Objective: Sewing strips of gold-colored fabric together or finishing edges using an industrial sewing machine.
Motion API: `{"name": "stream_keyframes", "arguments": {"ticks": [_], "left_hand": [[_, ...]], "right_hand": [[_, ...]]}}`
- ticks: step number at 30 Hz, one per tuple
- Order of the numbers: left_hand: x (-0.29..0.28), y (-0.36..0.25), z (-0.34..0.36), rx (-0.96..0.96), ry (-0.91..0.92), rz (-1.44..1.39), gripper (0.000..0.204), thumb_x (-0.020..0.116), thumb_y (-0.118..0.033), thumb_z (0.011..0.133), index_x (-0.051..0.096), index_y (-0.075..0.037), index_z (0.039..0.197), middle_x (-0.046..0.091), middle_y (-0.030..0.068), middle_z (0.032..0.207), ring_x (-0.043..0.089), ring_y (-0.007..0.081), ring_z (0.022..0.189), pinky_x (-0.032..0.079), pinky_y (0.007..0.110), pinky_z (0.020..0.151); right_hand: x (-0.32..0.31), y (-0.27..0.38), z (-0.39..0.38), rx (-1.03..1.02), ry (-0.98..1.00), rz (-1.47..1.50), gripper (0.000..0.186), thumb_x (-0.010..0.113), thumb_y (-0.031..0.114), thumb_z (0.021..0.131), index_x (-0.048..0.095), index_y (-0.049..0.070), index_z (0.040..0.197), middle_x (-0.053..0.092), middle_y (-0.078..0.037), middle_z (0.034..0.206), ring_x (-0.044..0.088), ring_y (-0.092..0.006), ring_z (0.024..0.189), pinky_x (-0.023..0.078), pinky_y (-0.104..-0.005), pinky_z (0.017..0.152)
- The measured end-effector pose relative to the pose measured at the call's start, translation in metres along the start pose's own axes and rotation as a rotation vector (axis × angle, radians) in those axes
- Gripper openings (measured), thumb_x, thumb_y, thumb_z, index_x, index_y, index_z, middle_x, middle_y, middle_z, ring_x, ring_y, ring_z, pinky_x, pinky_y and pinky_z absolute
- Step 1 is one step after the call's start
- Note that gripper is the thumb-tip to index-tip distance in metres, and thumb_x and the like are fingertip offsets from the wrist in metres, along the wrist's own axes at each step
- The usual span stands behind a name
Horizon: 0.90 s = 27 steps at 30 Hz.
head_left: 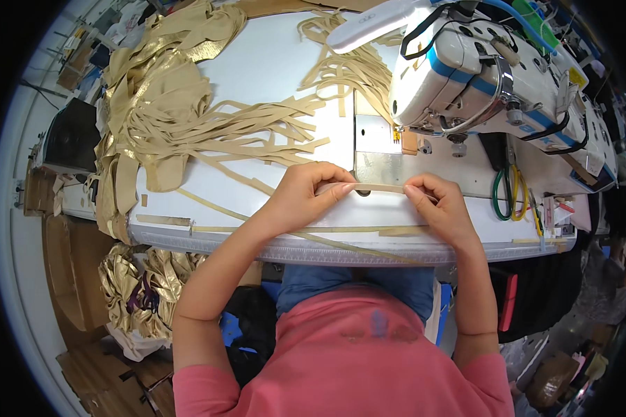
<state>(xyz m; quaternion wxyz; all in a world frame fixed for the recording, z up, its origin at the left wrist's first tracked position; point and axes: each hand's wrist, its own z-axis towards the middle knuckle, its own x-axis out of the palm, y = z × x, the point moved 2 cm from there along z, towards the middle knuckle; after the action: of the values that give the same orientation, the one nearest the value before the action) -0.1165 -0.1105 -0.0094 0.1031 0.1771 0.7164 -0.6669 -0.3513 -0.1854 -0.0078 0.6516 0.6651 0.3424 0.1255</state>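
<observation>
Tan strip spans btwn L hand & R hand near front edge of table, pinched by both, prob. to keep it taut. Sewing machine stands beyond, to R; loose strips lie L, prob. for easy reach.

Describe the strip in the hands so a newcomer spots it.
Start at the white sewing machine, upper right, then its metal plate. At that plate's near edge, the left hand and right hand hold a narrow tan strip. It alone spans the gap between them; the loose strips nearby lie on the table.
</observation>
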Motion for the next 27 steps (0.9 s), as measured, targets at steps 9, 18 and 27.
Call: {"name": "stream_keyframes", "arguments": {"ticks": [9,18,27], "left_hand": [[0.005,0.000,-0.003,-0.019,-0.081,-0.065,0.015,0.066,-0.013,0.087,0.065,0.001,0.094,0.063,-0.0002,0.081,0.053,0.0033,0.075,0.044,0.020,0.067],[0.011,-0.015,-0.019,0.290,-0.411,0.053,0.008,0.070,-0.008,0.079,0.068,-0.004,0.086,0.062,0.0053,0.071,0.051,0.0111,0.054,0.040,0.023,0.051],[0.027,-0.038,-0.029,0.672,-0.534,-0.081,0.015,0.070,0.004,0.075,0.066,-0.003,0.088,0.062,0.0061,0.080,0.052,0.0079,0.058,0.039,0.020,0.048]], "right_hand": [[0.000,0.001,0.000,-0.016,-0.006,0.005,0.015,0.059,0.015,0.092,0.060,0.001,0.089,0.049,0.008,0.074,0.039,-0.0008,0.065,0.031,-0.0177,0.056],[0.022,0.063,-0.027,-0.300,0.191,-0.164,0.010,0.059,0.008,0.087,0.065,0.001,0.085,0.062,-0.008,0.079,0.056,-0.0156,0.064,0.045,-0.0269,0.059],[0.028,0.058,-0.005,-0.533,0.060,0.105,0.007,0.061,-0.003,0.086,0.062,-0.003,0.092,0.059,-0.010,0.094,0.057,-0.0180,0.086,0.047,-0.0265,0.077]]}}
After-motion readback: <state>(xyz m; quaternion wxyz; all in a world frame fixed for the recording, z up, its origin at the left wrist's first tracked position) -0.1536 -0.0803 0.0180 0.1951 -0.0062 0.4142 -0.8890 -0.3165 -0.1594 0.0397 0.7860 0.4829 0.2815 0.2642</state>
